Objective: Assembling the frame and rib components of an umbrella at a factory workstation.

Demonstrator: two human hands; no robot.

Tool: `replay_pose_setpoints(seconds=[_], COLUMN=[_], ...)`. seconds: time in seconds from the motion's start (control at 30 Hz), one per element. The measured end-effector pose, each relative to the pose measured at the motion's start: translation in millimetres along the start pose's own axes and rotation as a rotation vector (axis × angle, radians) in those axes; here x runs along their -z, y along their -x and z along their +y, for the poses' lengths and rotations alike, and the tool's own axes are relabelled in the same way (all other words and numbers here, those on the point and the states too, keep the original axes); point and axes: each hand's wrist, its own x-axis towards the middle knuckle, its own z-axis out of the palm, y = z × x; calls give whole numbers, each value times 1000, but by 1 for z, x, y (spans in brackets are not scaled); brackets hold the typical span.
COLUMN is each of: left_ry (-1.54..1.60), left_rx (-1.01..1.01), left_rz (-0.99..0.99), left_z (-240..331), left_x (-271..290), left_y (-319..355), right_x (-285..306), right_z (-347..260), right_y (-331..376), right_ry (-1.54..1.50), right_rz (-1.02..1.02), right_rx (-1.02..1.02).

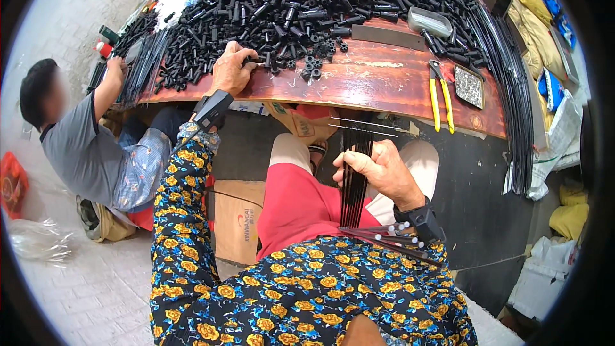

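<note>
Slim black rods [353, 202] bundled in the right fingers [362, 163]; black flanged tubes [288, 19] heaped loosely on the table [365, 83]

A black top [288, 291] with yellow roses and blue leaves fills six o'clock. A boxy black wrist unit [213, 110] (one per arm) sits at ten o'clock, another wrist unit [426, 220] at four. Red cloth [298, 202] covers the lap.

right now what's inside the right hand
The right hand holds thin black rods, which show above and below its grip; the part its thumb covers cannot be seen.
</note>
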Motion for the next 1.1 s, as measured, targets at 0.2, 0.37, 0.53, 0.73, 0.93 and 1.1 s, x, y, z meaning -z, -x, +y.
replay_pose_setpoints(seconds=[0.2,0.37,0.53,0.73,0.93,1.1], left_ry=[802,1493,1739,2106,2120,2065], left_rx=[405,564,599,685,680,628], left_rz=[320,280,-66,-234,-263,-292], left_z=[-15,37,112,163,175,178], left_x=[-4,32,26,5,-3,3], left_y=[6,13,58,82,83,81], right_x=[-1,-1,-5,-3,1,2], right_z=[-14,-15,-11,-7,-6,-3], right_y=[4,3,-6,-9,-7,-6], right_ry=[-13,-11,-66,-91,-136,-146], right_rz=[-41,0,-45,-67,-64,-71], right_rx=[-188,-121,-57,-59,-93,-80])
